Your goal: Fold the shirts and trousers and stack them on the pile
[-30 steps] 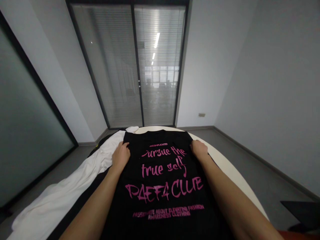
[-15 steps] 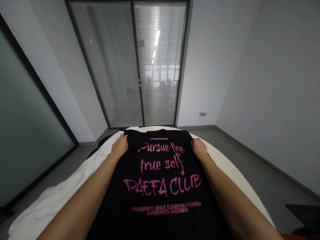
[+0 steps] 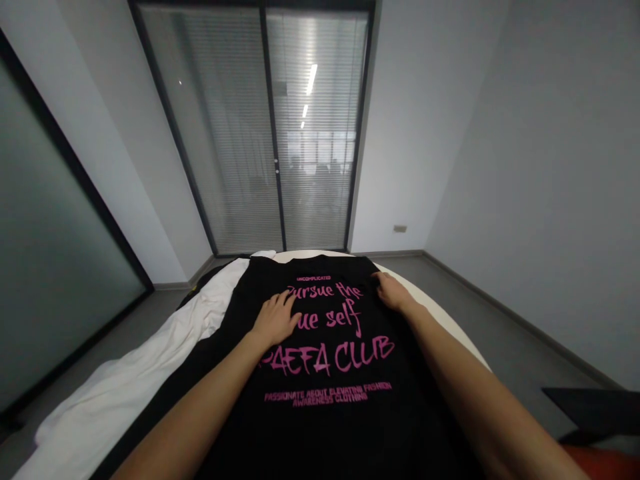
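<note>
A black shirt point(image 3: 330, 427) with pink lettering lies spread over the round table, its neckline towards the far edge. My left hand point(image 3: 277, 320) rests on the shirt's printed front, fingers apart and holding nothing, covering the start of some words. At the shirt's right shoulder, my right hand point(image 3: 393, 290) touches the fabric with its fingers bent; whether it pinches the cloth is hard to make out. White cloth point(image 3: 135, 360) lies along the left side, partly under the black shirt.
The pale table point(image 3: 445, 317) shows its rim on the right and at the far end. Beyond it stand glass doors with blinds point(image 3: 320, 200). A dark object point(image 3: 600, 408) and something red point(image 3: 605, 461) are at the lower right.
My left hand has let go of the shirt's left shoulder and moved right and nearer, onto the lettering. My right hand stays by the right shoulder. The shirt's left part lies wider over the white cloth.
</note>
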Demonstrator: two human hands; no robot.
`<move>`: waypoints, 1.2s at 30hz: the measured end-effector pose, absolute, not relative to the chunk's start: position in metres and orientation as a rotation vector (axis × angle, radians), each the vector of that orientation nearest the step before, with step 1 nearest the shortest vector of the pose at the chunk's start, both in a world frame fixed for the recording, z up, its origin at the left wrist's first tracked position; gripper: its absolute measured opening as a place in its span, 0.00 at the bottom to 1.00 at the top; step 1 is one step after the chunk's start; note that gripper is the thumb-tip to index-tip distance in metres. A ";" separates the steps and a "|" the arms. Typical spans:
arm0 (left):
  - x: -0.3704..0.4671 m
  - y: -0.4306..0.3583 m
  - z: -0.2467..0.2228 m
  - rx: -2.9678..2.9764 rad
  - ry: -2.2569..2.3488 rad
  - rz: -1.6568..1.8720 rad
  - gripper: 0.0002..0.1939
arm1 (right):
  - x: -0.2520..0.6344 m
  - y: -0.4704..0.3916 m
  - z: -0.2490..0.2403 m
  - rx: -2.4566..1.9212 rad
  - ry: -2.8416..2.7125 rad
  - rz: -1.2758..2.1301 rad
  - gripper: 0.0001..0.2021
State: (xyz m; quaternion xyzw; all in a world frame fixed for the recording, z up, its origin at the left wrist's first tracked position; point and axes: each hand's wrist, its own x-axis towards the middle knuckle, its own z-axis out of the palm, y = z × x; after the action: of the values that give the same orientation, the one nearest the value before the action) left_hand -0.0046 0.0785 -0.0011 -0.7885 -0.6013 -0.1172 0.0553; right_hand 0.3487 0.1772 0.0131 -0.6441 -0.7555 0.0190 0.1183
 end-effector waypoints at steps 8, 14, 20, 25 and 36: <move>0.012 0.052 0.007 -2.429 -1.756 -0.396 0.17 | 0.385 0.151 0.027 -2.538 -1.739 0.168 0.28; 0.034 0.036 0.010 -2.595 -1.619 -0.303 0.11 | 0.397 0.153 0.025 -2.445 -2.002 0.404 0.19; 0.041 0.038 0.008 -2.457 -1.708 -0.233 0.11 | 0.393 0.150 0.018 -2.232 -2.157 0.274 0.14; 0.071 0.015 0.024 -2.493 -1.617 -0.328 0.09 | 0.401 0.149 0.015 -2.223 -2.193 0.274 0.15; 0.163 -0.101 0.012 -3.058 -0.484 -0.426 0.23 | 0.401 0.144 0.013 -2.289 -2.166 0.234 0.17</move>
State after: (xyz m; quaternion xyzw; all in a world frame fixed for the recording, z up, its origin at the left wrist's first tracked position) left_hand 0.1635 -0.1009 0.0124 -0.9785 -0.1548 -0.1363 0.0080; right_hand 0.4010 0.1439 0.0133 -0.7244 -0.6853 0.0741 -0.0094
